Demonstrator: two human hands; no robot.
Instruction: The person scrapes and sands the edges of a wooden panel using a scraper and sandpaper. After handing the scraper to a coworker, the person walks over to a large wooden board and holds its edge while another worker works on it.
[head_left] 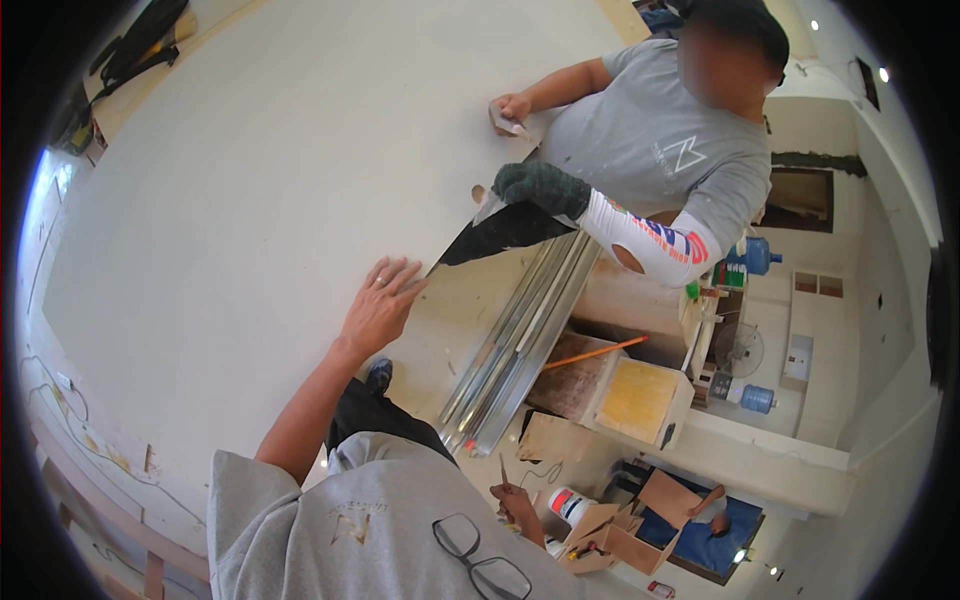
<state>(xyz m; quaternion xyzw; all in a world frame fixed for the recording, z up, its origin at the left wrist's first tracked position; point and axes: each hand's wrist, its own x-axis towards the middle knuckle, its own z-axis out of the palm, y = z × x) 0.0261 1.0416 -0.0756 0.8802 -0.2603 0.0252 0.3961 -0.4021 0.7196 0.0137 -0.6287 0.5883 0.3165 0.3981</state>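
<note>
My left hand (383,295), with a ring on one finger, lies with its fingers stretched out on the edge of a large white board (250,200). Beside my grey shirt, my right hand (516,503) is closed around a thin brown stick (504,468), pencil-like in shape; its exact kind is too small to tell. Just beyond my left fingertips, a black sheet (510,232) shows at the board's edge. A co-worker's dark-gloved hand (543,188) grips the edge there. The co-worker's bare hand (512,110) holds a small pale block (508,122) against the board.
Long metal profiles (520,340) lie in a stack to the right of the board. Past them are a box with a yellow top (645,400), an orange rod (597,352), a white bucket (568,505) and open cardboard boxes (630,535). Another person (715,520) is farther off.
</note>
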